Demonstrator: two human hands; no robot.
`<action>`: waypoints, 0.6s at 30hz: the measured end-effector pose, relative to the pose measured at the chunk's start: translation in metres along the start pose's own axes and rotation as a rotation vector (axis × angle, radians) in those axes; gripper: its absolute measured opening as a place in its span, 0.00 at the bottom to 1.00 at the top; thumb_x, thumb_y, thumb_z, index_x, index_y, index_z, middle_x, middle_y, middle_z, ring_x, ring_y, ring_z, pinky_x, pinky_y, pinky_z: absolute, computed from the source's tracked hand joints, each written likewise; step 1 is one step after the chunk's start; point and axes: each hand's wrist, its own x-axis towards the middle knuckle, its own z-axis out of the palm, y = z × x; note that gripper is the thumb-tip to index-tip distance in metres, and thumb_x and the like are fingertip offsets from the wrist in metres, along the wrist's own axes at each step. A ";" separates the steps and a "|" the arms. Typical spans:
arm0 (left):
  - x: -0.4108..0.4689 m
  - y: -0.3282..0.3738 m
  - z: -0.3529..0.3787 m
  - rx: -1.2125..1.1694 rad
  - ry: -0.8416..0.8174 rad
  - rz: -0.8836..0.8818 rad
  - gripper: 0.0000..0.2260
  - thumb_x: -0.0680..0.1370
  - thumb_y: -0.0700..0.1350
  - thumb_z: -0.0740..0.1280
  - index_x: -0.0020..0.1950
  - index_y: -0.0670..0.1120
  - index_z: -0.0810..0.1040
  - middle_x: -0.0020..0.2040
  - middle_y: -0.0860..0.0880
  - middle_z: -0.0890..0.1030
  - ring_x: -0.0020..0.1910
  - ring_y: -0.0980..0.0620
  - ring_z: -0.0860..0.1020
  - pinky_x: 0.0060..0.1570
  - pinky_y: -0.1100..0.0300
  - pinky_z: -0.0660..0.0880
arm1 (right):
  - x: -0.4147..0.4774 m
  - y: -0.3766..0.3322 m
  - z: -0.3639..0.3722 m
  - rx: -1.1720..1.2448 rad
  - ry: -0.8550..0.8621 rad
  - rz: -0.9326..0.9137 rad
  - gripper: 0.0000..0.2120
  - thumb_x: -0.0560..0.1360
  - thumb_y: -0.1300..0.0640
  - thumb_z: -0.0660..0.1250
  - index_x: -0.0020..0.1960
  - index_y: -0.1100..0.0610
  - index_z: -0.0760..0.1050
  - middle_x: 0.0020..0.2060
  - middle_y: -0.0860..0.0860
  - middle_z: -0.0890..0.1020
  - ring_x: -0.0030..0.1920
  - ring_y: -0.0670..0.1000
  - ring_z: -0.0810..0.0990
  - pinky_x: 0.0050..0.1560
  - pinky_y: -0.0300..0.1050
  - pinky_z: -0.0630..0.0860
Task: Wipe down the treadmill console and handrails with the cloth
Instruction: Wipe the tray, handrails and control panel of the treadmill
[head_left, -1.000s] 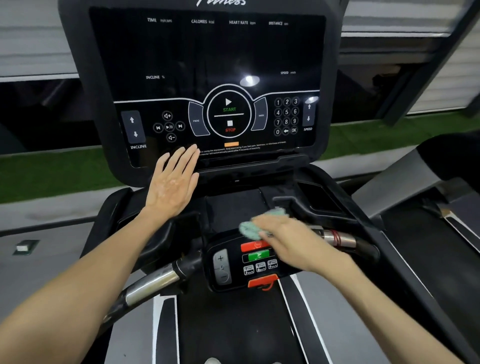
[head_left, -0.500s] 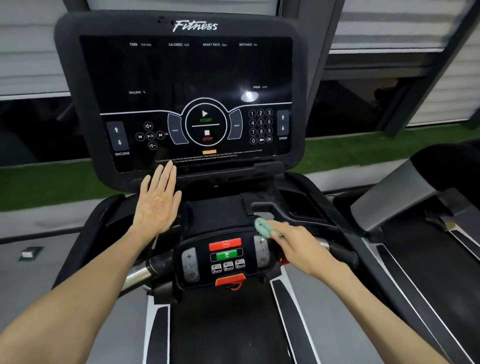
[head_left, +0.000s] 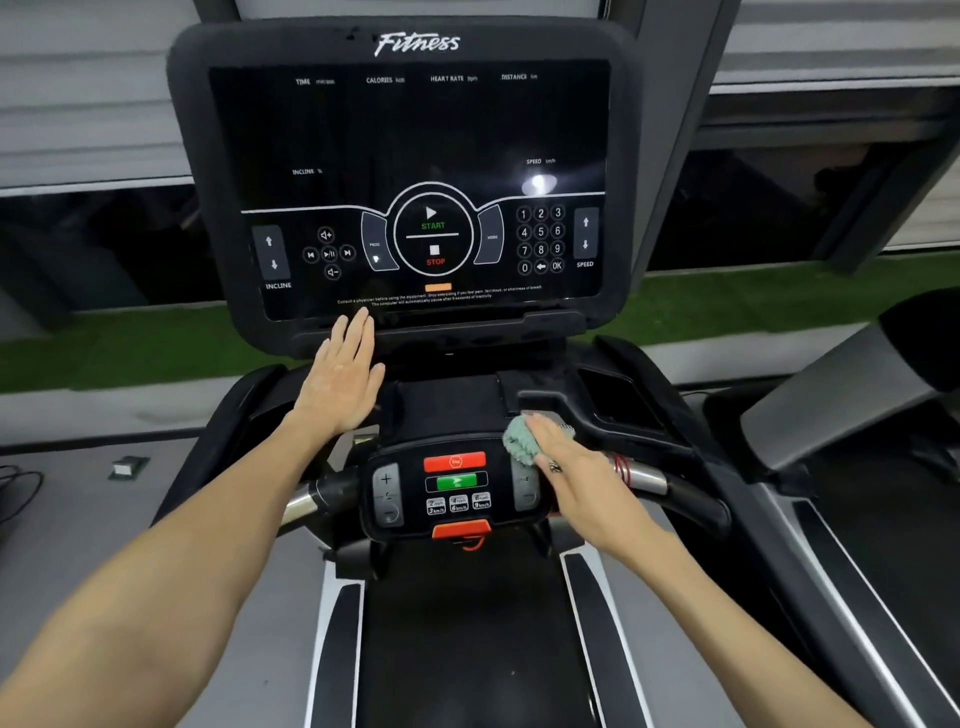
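The black treadmill console (head_left: 415, 130) fills the upper middle, its screen dark with printed START and STOP marks. My left hand (head_left: 343, 374) lies flat against the console's lower edge, fingers straight and together. Below it sits a small control panel (head_left: 457, 488) with red and green buttons. My right hand (head_left: 576, 467) grips a bunched pale green cloth (head_left: 519, 439) and presses it onto the panel's upper right corner. Chrome handrail grips stick out on the left (head_left: 306, 499) and on the right (head_left: 649, 475), the right one partly hidden by my hand.
The treadmill belt (head_left: 467, 649) runs below the panel between grey side rails. A neighbouring treadmill (head_left: 857, 395) stands at the right. Green turf (head_left: 104, 358) and dark windows lie beyond the console. A small box (head_left: 127, 466) lies on the grey floor at the left.
My right hand has slid the cloth from over the panel's buttons to its upper right corner. My left hand stays flat at the console's lower edge. My head has tilted up.
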 end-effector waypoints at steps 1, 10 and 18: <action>0.001 -0.001 -0.001 -0.005 -0.011 0.006 0.28 0.84 0.47 0.55 0.79 0.36 0.49 0.80 0.41 0.47 0.79 0.39 0.48 0.75 0.44 0.55 | -0.007 0.002 0.002 0.002 0.016 0.004 0.24 0.82 0.60 0.56 0.77 0.54 0.56 0.75 0.45 0.56 0.75 0.45 0.55 0.68 0.24 0.47; -0.002 -0.013 -0.006 0.054 -0.054 0.094 0.30 0.83 0.49 0.55 0.78 0.35 0.48 0.80 0.39 0.47 0.79 0.38 0.48 0.76 0.45 0.55 | -0.059 -0.008 0.077 0.101 0.364 0.112 0.26 0.80 0.64 0.60 0.76 0.58 0.57 0.75 0.43 0.54 0.75 0.39 0.47 0.72 0.29 0.47; -0.007 -0.023 0.008 0.156 0.007 0.158 0.30 0.82 0.50 0.57 0.78 0.35 0.52 0.79 0.39 0.53 0.78 0.37 0.52 0.75 0.46 0.57 | -0.041 -0.010 0.074 -0.019 0.329 0.198 0.27 0.81 0.42 0.52 0.77 0.45 0.50 0.78 0.49 0.42 0.76 0.46 0.35 0.73 0.47 0.49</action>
